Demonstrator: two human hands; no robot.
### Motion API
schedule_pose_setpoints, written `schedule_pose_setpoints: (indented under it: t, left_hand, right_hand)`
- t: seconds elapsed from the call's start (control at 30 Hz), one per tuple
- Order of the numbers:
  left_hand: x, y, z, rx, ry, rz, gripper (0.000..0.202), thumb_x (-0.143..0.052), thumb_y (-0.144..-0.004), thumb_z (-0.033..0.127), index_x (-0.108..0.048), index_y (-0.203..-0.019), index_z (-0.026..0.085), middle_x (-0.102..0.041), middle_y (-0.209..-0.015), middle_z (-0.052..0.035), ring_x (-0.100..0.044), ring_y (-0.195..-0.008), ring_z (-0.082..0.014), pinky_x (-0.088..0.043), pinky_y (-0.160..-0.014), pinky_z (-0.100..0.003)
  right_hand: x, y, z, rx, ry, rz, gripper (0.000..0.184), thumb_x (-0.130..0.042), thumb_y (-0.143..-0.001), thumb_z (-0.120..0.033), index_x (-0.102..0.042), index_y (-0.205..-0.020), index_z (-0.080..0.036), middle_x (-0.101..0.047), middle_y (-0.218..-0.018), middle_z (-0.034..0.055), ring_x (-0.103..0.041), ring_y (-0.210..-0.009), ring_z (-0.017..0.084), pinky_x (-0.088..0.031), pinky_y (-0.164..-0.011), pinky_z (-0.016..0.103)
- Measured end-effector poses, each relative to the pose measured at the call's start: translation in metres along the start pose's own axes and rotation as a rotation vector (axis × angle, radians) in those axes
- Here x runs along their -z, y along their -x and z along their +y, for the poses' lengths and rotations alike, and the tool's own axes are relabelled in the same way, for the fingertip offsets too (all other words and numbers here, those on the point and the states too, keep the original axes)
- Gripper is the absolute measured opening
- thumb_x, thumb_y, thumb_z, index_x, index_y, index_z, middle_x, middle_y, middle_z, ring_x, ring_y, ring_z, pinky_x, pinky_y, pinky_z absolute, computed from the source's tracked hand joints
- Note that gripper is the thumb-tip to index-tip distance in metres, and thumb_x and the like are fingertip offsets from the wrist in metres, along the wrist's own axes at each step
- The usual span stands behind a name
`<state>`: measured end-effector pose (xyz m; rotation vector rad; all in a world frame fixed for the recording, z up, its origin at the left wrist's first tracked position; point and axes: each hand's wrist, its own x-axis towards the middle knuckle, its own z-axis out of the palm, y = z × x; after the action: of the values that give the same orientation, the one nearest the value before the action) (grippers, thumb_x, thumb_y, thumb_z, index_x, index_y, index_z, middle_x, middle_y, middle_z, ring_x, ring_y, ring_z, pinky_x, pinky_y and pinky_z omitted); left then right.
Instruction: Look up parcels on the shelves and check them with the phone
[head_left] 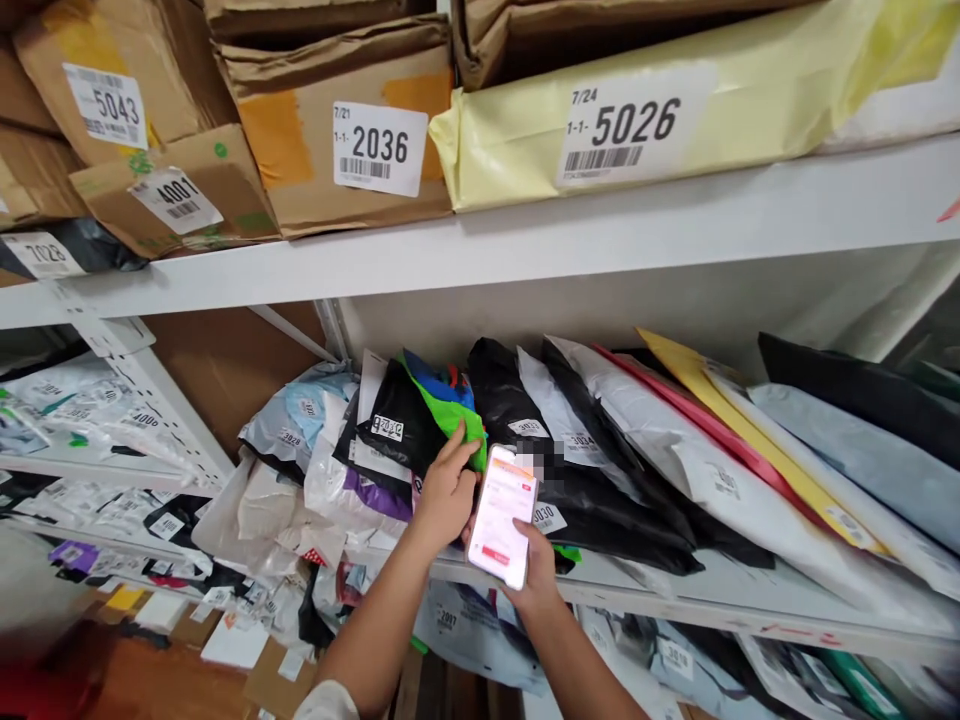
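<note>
My right hand grips a smartphone with a lit pink-and-white screen, held upright in front of the middle shelf. My left hand reaches to the row of soft mailer parcels on that shelf, fingers stretched against a green parcel and a black parcel bearing a numbered white label. It holds nothing that I can see. More black parcels and white ones lean to the right of the phone.
The white metal shelf carries leaning mailers in black, white, red and yellow. Above, cardboard boxes labelled 5043, 4001 and 2036 and a yellow package 5026. More parcels fill the left shelving and the floor below.
</note>
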<state>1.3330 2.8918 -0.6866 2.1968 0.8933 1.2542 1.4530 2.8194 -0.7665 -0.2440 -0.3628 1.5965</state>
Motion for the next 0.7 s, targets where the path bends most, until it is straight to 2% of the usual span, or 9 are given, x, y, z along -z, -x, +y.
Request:
schedule_pose_setpoints:
  t: [0.1,0.2,0.27,0.33,0.43,0.47,0.57,0.63,0.7]
  left_hand:
    - [0.032,-0.004,-0.012,-0.092,-0.285,-0.043,0.049,-0.042,-0.078,0.000,-0.068,-0.116,0.019,-0.056,-0.136,-0.0090,-0.045,-0.132,-0.0243,-0.036,-0.115,-0.044]
    - [0.063,0.004,-0.036,-0.051,-0.618,0.025,0.055,-0.049,-0.073,-0.001,-0.062,-0.124,0.014,-0.056,-0.129,-0.0146,-0.048,-0.125,-0.0296,-0.041,-0.109,-0.048]
    - [0.075,0.009,-0.048,-0.051,-0.775,0.058,0.056,-0.052,-0.073,0.001,-0.061,-0.127,0.012,-0.052,-0.131,-0.0182,-0.047,-0.123,-0.0331,-0.043,-0.106,-0.049]
    - [0.078,0.012,-0.053,-0.071,-0.859,0.114,0.050,-0.053,-0.077,0.004,-0.062,-0.126,0.012,-0.049,-0.134,-0.0202,-0.045,-0.124,-0.0353,-0.043,-0.104,-0.050]
    - [0.073,0.014,-0.045,-0.061,-0.912,0.214,0.040,-0.055,-0.080,0.009,-0.068,-0.118,0.016,-0.049,-0.134,-0.0187,-0.042,-0.125,-0.0381,-0.040,-0.104,-0.055]
    - [0.069,0.015,-0.039,-0.070,-0.910,0.186,0.037,-0.055,-0.081,0.011,-0.070,-0.114,0.017,-0.052,-0.131,-0.0177,-0.044,-0.124,-0.0380,-0.039,-0.103,-0.055]
    - [0.045,0.011,-0.024,-0.052,-0.807,-0.029,0.028,-0.056,-0.083,0.021,-0.072,-0.105,0.013,-0.062,-0.110,-0.0197,-0.053,-0.108,-0.0369,-0.041,-0.095,-0.053]
    - [0.019,0.003,-0.020,0.101,-0.628,-0.056,0.028,-0.060,-0.079,0.025,-0.072,-0.098,0.007,-0.062,-0.101,-0.0229,-0.054,-0.105,-0.0390,-0.038,-0.095,-0.054]
    - [-0.009,-0.011,-0.023,0.296,-0.415,0.022,0.019,-0.063,-0.072,0.018,-0.071,-0.085,0.007,-0.063,-0.098,-0.0249,-0.052,-0.111,-0.0418,-0.030,-0.101,-0.057]
  right_hand:
    - [-0.013,-0.011,-0.009,0.121,-0.111,-0.019,0.060,-0.079,-0.064,-0.028,-0.064,-0.122,-0.022,-0.074,-0.106,0.0102,-0.069,-0.080,0.026,-0.056,-0.086,0.053]
    - [-0.023,-0.014,-0.017,0.092,-0.114,-0.068,0.067,-0.079,-0.063,-0.029,-0.060,-0.128,-0.023,-0.071,-0.111,0.0113,-0.068,-0.081,0.026,-0.056,-0.085,0.054]
    - [-0.026,-0.013,-0.019,0.085,-0.090,-0.067,0.070,-0.079,-0.063,-0.031,-0.059,-0.129,-0.023,-0.071,-0.112,0.0110,-0.067,-0.082,0.027,-0.056,-0.084,0.054]
    - [-0.025,-0.011,-0.017,0.102,-0.076,-0.059,0.071,-0.077,-0.063,-0.032,-0.057,-0.131,-0.024,-0.068,-0.118,0.0106,-0.067,-0.084,0.027,-0.056,-0.084,0.053]
    - [-0.022,-0.008,-0.012,0.115,-0.076,-0.049,0.070,-0.076,-0.065,-0.031,-0.057,-0.132,-0.022,-0.066,-0.124,0.0110,-0.067,-0.084,0.026,-0.058,-0.082,0.048]
    - [-0.020,-0.007,-0.010,0.114,-0.083,-0.044,0.069,-0.076,-0.066,-0.031,-0.057,-0.131,-0.021,-0.066,-0.124,0.0118,-0.067,-0.083,0.025,-0.058,-0.080,0.044]
    - [-0.018,-0.005,-0.008,0.111,-0.121,-0.036,0.068,-0.077,-0.066,-0.028,-0.057,-0.130,-0.018,-0.068,-0.121,0.0123,-0.068,-0.083,0.022,-0.059,-0.079,0.040]
    - [-0.020,-0.004,-0.009,0.117,-0.151,-0.045,0.068,-0.077,-0.066,-0.028,-0.057,-0.131,-0.021,-0.068,-0.121,0.0100,-0.067,-0.083,0.021,-0.059,-0.080,0.040]
    - [-0.024,-0.003,-0.011,0.128,-0.208,-0.048,0.067,-0.075,-0.066,-0.026,-0.057,-0.131,-0.023,-0.066,-0.124,0.0075,-0.066,-0.082,0.019,-0.059,-0.081,0.037]
